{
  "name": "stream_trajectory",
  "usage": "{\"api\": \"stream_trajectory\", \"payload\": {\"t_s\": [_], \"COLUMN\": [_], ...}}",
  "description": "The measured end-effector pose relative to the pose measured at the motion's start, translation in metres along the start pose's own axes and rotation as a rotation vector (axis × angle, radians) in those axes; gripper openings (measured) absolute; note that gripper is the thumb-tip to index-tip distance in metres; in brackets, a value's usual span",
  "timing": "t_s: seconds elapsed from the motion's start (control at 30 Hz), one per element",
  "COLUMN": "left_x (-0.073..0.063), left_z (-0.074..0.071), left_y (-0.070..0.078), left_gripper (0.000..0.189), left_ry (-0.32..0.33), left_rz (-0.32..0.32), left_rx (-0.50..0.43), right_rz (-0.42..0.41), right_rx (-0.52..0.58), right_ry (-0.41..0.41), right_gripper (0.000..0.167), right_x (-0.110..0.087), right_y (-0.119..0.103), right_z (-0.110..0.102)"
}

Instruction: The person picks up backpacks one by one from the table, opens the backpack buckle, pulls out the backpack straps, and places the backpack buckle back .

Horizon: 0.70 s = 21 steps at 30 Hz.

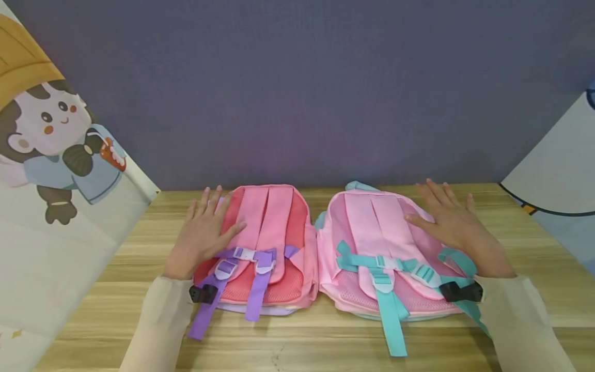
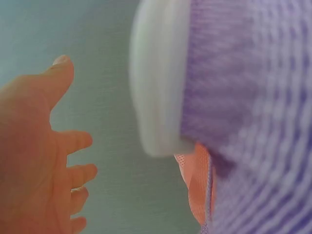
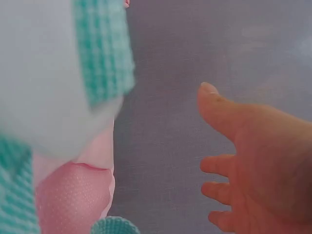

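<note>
Two small backpacks lie side by side with their strap sides up. On the left is a coral-pink backpack [image 1: 297, 268] with purple webbing straps [image 1: 258, 297] and white buckles. The one on the right is a light pink backpack [image 1: 332, 253] with teal webbing straps [image 1: 390, 325]. My left hand [image 1: 200, 232], fingers spread, is over the left edge of the coral backpack and holds nothing. Over the right edge of the light pink backpack, my right hand [image 1: 457, 225] is likewise spread and holds nothing. Both wrist views show a strap and buckle close to the lens.
The bags lie on a wood-grain table [image 1: 288, 346]. Behind it rises a dark grey-blue panel [image 1: 316, 93]. A cartoon-printed sheet [image 1: 93, 248] borders the left side, and another printed sheet [image 1: 553, 170] the right.
</note>
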<state>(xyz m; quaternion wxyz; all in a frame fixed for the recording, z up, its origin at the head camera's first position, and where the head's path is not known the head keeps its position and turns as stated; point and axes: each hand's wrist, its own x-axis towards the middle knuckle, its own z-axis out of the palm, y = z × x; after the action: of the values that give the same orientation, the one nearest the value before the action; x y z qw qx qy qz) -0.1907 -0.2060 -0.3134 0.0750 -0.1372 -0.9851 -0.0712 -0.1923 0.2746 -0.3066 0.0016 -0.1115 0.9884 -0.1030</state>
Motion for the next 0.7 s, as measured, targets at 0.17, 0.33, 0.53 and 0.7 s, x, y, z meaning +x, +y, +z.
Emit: {"api": "stream_trajectory", "payload": {"t_s": [0.17, 0.33, 0.53, 0.7], "left_x": [0.0, 0.0, 0.0, -0.003], "left_z": [-0.001, -0.002, -0.004, -0.006], "left_y": [0.0, 0.001, -0.003, -0.008], "left_gripper": [0.077, 0.079, 0.075, 0.075], "left_ry": [-0.008, -0.046, -0.048, -0.049], "left_rz": [0.01, 0.018, 0.034, 0.033], "left_rx": [-0.041, -0.094, -0.154, -0.198], "right_rz": [-0.003, -0.017, -0.034, -0.063], "right_rx": [0.048, 0.099, 0.137, 0.167], "right_ry": [-0.001, -0.001, 0.005, 0.026], "right_gripper": [0.085, 0.081, 0.077, 0.072], "right_x": [0.0, -0.002, -0.004, -0.004], "right_y": [-0.001, -0.003, -0.007, -0.019], "right_z": [0.0, 0.001, 0.0, -0.003]}}
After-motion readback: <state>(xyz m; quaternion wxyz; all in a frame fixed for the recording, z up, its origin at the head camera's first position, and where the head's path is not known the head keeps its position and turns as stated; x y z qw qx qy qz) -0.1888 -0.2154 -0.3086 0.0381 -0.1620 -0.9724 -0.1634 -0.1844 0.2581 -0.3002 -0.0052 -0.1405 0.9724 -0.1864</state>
